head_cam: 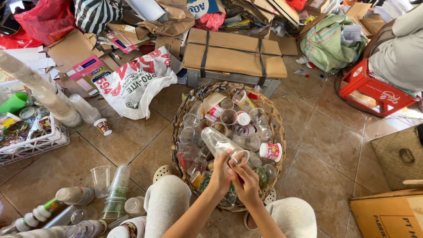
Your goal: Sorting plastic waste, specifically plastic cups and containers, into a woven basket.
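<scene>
A: Status?

B: Both hands over the basket (pixel 276 132). Left hand (pixel 221 172) wrapped around a clear plastic cup (pixel 222 144), right hand (pixel 245 181) pinching at its rim. Nested cup stacks (pixel 115 194) by my left knee look done; basket's still full, so most is left.

A: Obstructions?

B: White sack (pixel 134 83), strapped cardboard bundle (pixel 233 55) and red crate (pixel 374 90) beyond; none in the way.
</scene>
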